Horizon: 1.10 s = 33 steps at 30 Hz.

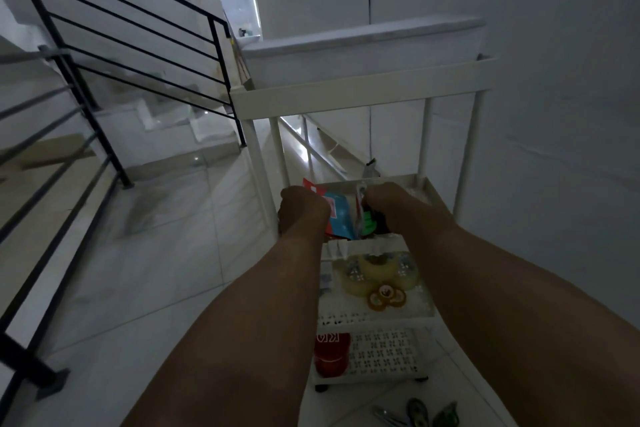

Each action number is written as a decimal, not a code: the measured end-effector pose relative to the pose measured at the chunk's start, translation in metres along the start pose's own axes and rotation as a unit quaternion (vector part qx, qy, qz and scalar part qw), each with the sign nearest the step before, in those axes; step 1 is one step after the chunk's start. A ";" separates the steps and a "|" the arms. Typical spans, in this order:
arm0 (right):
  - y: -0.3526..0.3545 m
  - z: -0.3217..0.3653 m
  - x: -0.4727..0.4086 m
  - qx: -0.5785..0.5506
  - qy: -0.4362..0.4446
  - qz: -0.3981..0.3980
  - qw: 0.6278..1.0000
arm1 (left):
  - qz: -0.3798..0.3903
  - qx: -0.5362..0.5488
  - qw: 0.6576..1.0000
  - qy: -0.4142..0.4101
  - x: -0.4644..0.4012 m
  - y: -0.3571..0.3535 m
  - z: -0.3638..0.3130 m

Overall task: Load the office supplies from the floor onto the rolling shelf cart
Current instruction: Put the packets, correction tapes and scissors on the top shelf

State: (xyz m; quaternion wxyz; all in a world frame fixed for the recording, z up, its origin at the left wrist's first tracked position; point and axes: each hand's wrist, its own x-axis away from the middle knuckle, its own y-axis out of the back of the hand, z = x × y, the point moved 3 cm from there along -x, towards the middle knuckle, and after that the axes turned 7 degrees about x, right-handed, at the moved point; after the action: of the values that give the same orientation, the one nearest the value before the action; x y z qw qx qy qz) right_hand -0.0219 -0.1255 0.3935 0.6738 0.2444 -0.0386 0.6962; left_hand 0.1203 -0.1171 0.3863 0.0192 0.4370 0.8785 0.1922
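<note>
A white rolling shelf cart [360, 99] stands in front of me on the tiled floor. Both my arms reach into its middle shelf [420, 185]. My left hand [301, 211] grips the left side of a bundle of red and blue packets [341, 215]. My right hand [398, 206] grips the right side of the bundle, beside a green and black item [370, 224]. Lower down, a shelf holds several clear tape rolls [377, 270] and small orange-cored rolls [386, 296]. A red container [331, 354] sits on the bottom shelf. Scissors and clips [415, 411] lie on the floor.
A long white box [363, 45] lies across the cart's top tray. A black stair railing [114, 45] runs along the left, with steps behind it. A white wall [554, 80] stands close on the right. Pale floor tiles [156, 253] spread out to the left.
</note>
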 end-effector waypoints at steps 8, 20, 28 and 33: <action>-0.025 0.002 -0.023 0.106 0.036 -0.004 0.994 | -0.037 -0.247 0.963 -0.100 -0.004 -0.012 0.009; -0.018 -0.005 -0.043 0.253 0.077 -0.147 0.953 | 0.084 -0.309 0.928 -0.190 -0.004 -0.011 0.023; -0.027 -0.007 -0.046 0.255 0.107 -0.138 0.951 | 0.088 -0.341 0.920 -0.173 0.002 -0.015 0.023; -0.028 -0.009 -0.049 0.259 0.134 -0.142 0.946 | 0.094 -0.343 0.920 -0.162 -0.002 -0.016 0.027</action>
State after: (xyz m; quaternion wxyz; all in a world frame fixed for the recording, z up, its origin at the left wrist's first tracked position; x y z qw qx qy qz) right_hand 0.0012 -0.1649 0.3585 0.6780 0.3179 0.2684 0.6060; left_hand 0.1149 -0.1191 0.3552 0.2918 0.5096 0.6981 0.4097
